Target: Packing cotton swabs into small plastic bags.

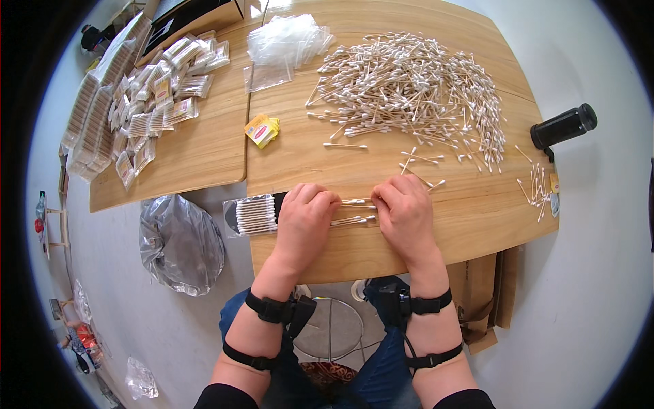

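At tabletop (409,255) near edge, six o'clock: left hand (302,221) and right hand (407,215), fingers curled narrow, pinch small cotton swab bundle (354,211) between them. Square tips evenly, keep sticks parallel, grip light. Loose swab pile (415,88) lies at twelve o'clock; filled bag (255,215) touches left hand at nine.

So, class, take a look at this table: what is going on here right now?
A person sits at a wooden table, with both hands on a small bundle of cotton swabs near its front edge. The left hand and right hand rest curled at either end of the bundle. A filled clear bag of swabs lies beside the left hand. A big loose pile of swabs and empty clear bags sit farther back, with many packed bags on the left.
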A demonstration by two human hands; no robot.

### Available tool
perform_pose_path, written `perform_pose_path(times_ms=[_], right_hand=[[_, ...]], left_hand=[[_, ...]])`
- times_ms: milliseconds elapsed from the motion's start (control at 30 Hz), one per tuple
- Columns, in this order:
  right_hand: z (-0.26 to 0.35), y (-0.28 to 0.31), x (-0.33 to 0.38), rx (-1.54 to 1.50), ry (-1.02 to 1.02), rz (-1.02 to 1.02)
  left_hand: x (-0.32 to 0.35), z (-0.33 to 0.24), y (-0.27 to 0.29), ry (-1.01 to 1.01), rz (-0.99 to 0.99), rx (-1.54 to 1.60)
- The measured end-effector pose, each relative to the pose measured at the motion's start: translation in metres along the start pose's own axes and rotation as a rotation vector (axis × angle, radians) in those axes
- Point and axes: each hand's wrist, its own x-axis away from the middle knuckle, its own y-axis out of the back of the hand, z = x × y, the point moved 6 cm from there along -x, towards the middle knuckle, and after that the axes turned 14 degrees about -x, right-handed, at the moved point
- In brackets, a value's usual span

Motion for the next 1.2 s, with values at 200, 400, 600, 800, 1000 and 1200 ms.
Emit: perform_pose_path(times_ms=[200, 400, 600, 800, 1000, 1200], right_hand=[[0.003, 0.000, 0.001, -0.021, 0.004, 0.033], [0.006, -0.002, 0.003, -0.051, -0.005, 0.056], [0.010, -0.003, 0.002, -0.092, -0.021, 0.061], [0.011, -0.005, 0.003, -0.059, -0.013, 0.094], [0.005, -0.012, 0.003, -0.029, -0.036, 0.059], [0.004, -0.013, 0.002, -0.050, -0.042, 0.018]], left_hand=[[0.000, 0.009, -0.001, 0.106, -0.026, 0.052], [-0.001, 0.005, -0.004, 0.067, -0.005, -0.005], [-0.001, 0.006, -0.005, 0.077, -0.028, -0.030], [-0.001, 0.005, -0.006, 0.077, -0.023, -0.034], [-0.003, 0.006, -0.004, 0.073, -0.020, -0.003], [-0.004, 0.007, -0.002, 0.087, -0.001, 0.028]])
